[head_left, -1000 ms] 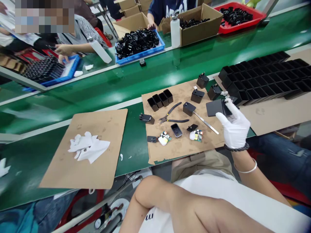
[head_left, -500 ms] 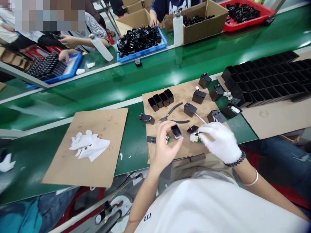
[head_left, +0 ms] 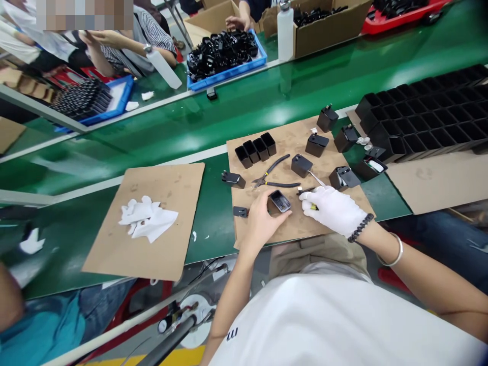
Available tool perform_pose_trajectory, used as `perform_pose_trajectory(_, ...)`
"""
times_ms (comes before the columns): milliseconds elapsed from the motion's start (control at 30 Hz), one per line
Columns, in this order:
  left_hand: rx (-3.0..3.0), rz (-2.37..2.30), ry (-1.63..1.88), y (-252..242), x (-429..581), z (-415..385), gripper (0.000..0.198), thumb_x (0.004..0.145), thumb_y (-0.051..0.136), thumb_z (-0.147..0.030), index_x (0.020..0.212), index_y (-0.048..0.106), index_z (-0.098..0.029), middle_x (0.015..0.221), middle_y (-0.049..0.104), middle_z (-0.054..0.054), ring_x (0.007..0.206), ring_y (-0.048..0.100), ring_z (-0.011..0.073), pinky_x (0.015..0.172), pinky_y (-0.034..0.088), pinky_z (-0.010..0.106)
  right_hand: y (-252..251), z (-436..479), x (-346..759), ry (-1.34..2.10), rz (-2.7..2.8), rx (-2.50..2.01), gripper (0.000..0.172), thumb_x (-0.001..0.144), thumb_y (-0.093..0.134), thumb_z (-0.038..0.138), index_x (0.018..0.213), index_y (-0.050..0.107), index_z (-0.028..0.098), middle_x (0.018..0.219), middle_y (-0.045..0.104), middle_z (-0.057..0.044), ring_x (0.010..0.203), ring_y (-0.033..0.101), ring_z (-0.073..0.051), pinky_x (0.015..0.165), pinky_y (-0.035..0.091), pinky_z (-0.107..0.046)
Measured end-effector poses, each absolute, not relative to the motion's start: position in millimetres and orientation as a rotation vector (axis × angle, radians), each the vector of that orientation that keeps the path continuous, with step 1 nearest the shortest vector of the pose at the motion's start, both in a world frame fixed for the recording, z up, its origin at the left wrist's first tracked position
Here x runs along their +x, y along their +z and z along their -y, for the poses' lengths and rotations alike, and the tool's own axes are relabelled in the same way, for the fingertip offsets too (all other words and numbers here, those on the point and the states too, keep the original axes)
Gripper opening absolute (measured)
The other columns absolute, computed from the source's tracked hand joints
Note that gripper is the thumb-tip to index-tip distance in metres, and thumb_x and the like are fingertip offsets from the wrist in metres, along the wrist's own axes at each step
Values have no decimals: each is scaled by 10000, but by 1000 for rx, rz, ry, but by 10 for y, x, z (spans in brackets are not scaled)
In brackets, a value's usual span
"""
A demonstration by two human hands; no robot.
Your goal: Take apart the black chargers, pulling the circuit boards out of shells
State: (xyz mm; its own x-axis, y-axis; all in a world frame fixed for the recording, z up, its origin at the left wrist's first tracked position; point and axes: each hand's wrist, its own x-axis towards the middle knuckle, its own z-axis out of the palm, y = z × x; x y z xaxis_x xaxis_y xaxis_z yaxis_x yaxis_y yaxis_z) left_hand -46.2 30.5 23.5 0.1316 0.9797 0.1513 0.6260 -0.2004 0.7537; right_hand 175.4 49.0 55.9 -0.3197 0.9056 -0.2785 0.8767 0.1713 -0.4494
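Observation:
My bare left hand [head_left: 261, 219] rests on the cardboard mat [head_left: 293, 223], its fingers closed around a small open black housing [head_left: 280, 201]. My right hand [head_left: 332, 209], in a white glove, lies beside it with fingers curled over a small circuit board, of which only a yellow-green corner [head_left: 313, 206] shows. Black pliers [head_left: 272, 175] and a metal tweezer [head_left: 315, 178] lie just beyond both hands. Black charger plugs [head_left: 301, 165] and a row of empty black shells [head_left: 256, 149] stand farther back on the mat.
A large black tray of empty cells [head_left: 427, 112] sits at the right. Crumpled white wipes [head_left: 147, 221] lie on a second cardboard sheet [head_left: 168, 254] at the left. Across the green conveyor [head_left: 229, 122], other people's hands work over a blue bin of black parts [head_left: 224, 53]. A white bottle [head_left: 285, 30] stands there.
My left hand came up from my lap and took hold of the small black housing. My gloved right hand left the far-right parts and came down onto the circuit board.

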Motion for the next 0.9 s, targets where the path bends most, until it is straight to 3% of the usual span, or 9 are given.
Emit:
perform_pose_trajectory(67, 1963, -1605, 910, 237, -425, -228, 551, 738, 891, -287, 1166, 552, -213, 1120, 660, 87, 1045, 686, 300, 919, 588, 458, 500, -548, 1853, 1010, 2247, -1689, 354, 975, 511, 413, 1221, 673, 217, 1046, 719, -115, 1006, 675, -264, 907, 548, -423)
perform_pose_trajectory(133, 2054, -1645, 923, 217, -358, -144, 574, 744, 898, -356, 1159, 532, -202, 1085, 627, 91, 1014, 674, 305, 880, 590, 453, 464, -572, 1916, 1390, 1936, -1459, 462, 966, 493, 570, 1267, 628, 247, 1067, 734, -84, 936, 704, -216, 872, 585, -402)
perform_pose_trajectory(200, 2143, -1621, 926, 160, -263, -66, 610, 766, 888, -400, 1207, 522, -193, 1101, 607, 106, 1025, 670, 310, 872, 593, 446, 449, -541, 1926, 1767, 1384, -1176, 558, 901, 545, 685, 1314, 584, 312, 1145, 726, -53, 966, 720, -200, 899, 603, -427)
perform_pose_trajectory(300, 2216, -1561, 956, 11, -110, 28, 591, 829, 832, -429, 1264, 523, -175, 1180, 591, 155, 1073, 673, 324, 871, 602, 441, 444, -419, 1878, 1911, 753, -935, 608, 743, 736, 710, 1250, 616, 397, 1210, 718, 19, 1055, 726, -190, 1004, 583, -458)
perform_pose_trajectory(400, 2164, -1506, 1022, -120, -20, 88, 439, 899, 757, -399, 1221, 557, -177, 1189, 625, 173, 1093, 681, 335, 878, 608, 460, 443, -303, 1860, 1852, 587, -882, 558, 649, 833, 685, 1105, 684, 400, 1184, 742, 66, 1086, 733, -173, 1009, 589, -412)
perform_pose_trajectory(533, 2066, -1423, 1058, -80, -40, 107, 254, 942, 707, -306, 1134, 565, -219, 1108, 716, 117, 1038, 727, 283, 872, 624, 433, 518, -219, 1908, 1779, 663, -856, 519, 727, 799, 667, 1155, 690, 396, 1144, 773, 45, 1038, 764, -208, 878, 647, -423)
perform_pose_trajectory(633, 1892, -1400, 1205, 129, -87, 89, 301, 920, 738, -238, 1142, 536, -224, 1160, 741, 111, 1100, 743, 252, 919, 634, 409, 670, -157, 1859, 1469, 920, -899, 463, 764, 863, 452, 1191, 708, 362, 1170, 779, 17, 1048, 764, -202, 882, 657, -383)
perform_pose_trajectory(733, 1733, -1322, 1482, 395, -90, 58, 362, 884, 757, -144, 1149, 522, -221, 1258, 727, 139, 1211, 715, 256, 990, 621, 436, 835, -71, 1691, 989, 1107, -899, 531, 738, 889, 182, 1218, 722, 338, 1252, 758, 3, 1105, 743, -172, 944, 639, -306)
perform_pose_trajectory(900, 1813, -1123, 1886, 657, -8, -36, 389, 905, 708, -81, 1199, 511, -245, 1357, 693, 113, 1295, 672, 255, 1045, 599, 479, 890, 84, 1410, 641, 1219, -813, 646, 659, 919, 124, 1229, 720, 352, 1174, 757, 30, 1150, 719, -220, 1105, 578, -404)
